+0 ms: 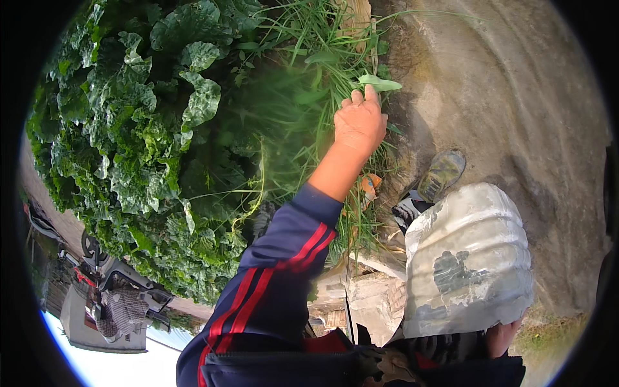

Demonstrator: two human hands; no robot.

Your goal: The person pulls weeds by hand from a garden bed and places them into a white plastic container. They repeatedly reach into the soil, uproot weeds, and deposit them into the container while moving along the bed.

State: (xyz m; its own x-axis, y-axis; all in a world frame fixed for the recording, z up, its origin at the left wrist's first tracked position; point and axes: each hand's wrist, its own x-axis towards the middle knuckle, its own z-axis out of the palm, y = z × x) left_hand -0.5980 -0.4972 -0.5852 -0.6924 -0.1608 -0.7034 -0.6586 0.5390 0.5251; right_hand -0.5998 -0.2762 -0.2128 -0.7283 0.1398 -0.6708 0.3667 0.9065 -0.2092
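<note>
My left hand (360, 121) reaches into long green grass (333, 82) at the edge of a planted bed, its back towards me. The fingertips meet a broad pale-green leaf (379, 83); whether they pinch it is hidden. At the lower right, my right hand (505, 334) is at the edge of a ribbed whitish plastic container (469, 256) and holds it, with most of the fingers out of sight. The container is translucent, with a torn-looking edge and a dark patch on its side.
Dense leafy green plants (145, 145) fill the left. Bare ground (508, 96) lies to the right, with a shoe (442, 174) beside the container. An orange wrapper (370, 186) sits in the grass near a wooden board (357, 22). A vehicle (125, 275) stands beyond the plants.
</note>
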